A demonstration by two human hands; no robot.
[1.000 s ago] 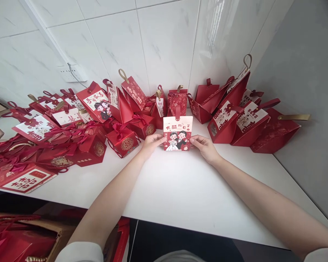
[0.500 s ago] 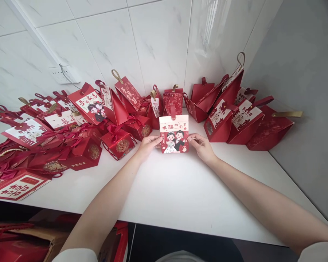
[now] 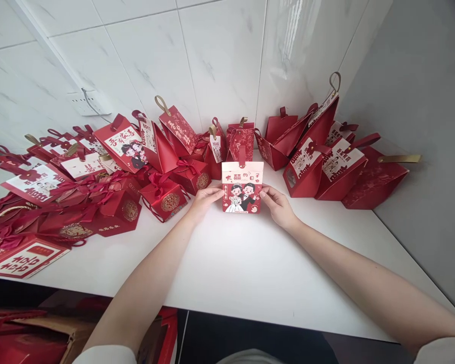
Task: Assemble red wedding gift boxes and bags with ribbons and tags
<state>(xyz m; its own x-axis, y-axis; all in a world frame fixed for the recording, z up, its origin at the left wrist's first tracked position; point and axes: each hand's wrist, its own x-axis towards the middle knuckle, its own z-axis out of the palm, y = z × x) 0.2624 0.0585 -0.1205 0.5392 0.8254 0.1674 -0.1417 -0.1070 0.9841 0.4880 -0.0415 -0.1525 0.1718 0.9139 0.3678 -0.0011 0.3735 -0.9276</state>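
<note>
A red and white wedding favour box (image 3: 242, 189) with a cartoon bride and groom on its front stands upright at the middle of the white table (image 3: 235, 263). A dark red strap loops up from its top. My left hand (image 3: 207, 201) pinches its left edge between thumb and fingers. On the opposite edge, my right hand (image 3: 278, 206) grips it the same way. Fingertips behind the box are hidden. Just left of my left hand sits a small red box with a ribbon bow (image 3: 166, 199).
Red gift boxes (image 3: 109, 212) crowd the left side. More strapped boxes (image 3: 326, 172) stand at the right by a grey panel (image 3: 413, 111). A tiled wall (image 3: 220, 60) with a socket (image 3: 89, 104) closes the back. Below the front edge is an open cardboard carton (image 3: 74, 328).
The top of the favour box has tilted slightly, and the box has shifted a hair to the right. Both hands keep their hold, and everything else stays put.
</note>
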